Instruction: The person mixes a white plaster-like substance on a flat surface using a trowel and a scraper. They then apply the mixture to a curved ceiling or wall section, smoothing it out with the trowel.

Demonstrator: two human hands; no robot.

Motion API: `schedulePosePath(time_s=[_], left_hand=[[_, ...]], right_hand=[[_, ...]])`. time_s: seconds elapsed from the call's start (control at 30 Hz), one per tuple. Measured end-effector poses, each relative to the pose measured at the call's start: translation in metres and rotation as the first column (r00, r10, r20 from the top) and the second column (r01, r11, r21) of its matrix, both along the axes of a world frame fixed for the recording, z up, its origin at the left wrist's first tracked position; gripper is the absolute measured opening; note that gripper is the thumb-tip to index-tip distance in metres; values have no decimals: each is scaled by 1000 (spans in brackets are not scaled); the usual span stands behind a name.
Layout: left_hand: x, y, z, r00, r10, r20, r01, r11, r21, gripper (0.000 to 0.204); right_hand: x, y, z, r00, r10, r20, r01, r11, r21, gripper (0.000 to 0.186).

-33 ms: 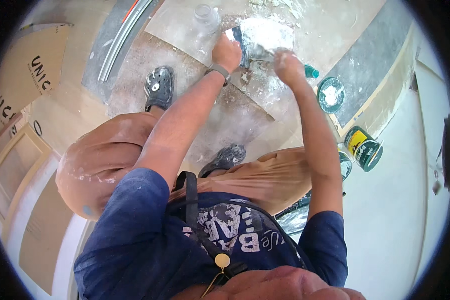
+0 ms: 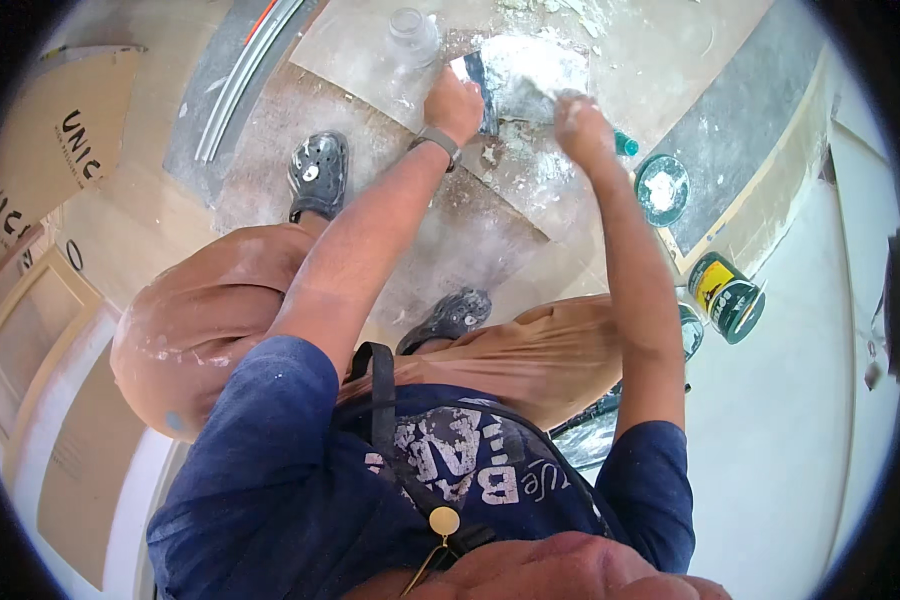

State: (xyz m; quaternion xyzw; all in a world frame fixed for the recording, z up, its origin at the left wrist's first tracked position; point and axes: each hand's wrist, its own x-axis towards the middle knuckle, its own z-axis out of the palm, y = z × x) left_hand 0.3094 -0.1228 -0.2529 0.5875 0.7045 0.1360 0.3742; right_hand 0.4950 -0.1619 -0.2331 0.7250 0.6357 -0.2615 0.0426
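My left hand (image 2: 454,105) is closed on the dark edge strip (image 2: 478,95) of a flat plate whose kind I cannot make out for certain. White paste or powder (image 2: 535,62) covers most of the plate. In my right hand (image 2: 583,130), fingers wrapped round it, is what looks like a putty knife (image 2: 537,90); its thin blade is blurred and points up and left over the white material. The fingers hide its handle. A small green cap or bottle (image 2: 625,144) lies just right of this hand.
A clear jar (image 2: 412,38) stands beyond my left hand. To the right are a green lid (image 2: 662,190) smeared white and a tipped green tub (image 2: 727,298) with a yellow label. Metal strips (image 2: 245,85) lie at upper left, cardboard (image 2: 85,130) at far left. My dark clogs (image 2: 319,172) frame the floor sheet.
My right hand has shifted slightly right, and the putty knife's blade now sits a little farther right and higher over the white material. My left hand stays put.
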Motion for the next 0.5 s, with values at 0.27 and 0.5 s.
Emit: schedulePosePath(time_s=[0.27,0.5], left_hand=[[1,0,-5,997,54,48,-51,997,-62,27],[-5,-6,-14,983,103,151,-113,992,61,26]], right_hand=[[4,65,-16,992,43,115,-47,998,34,29],[5,41,-15,976,207,72,-215,966,140,29]])
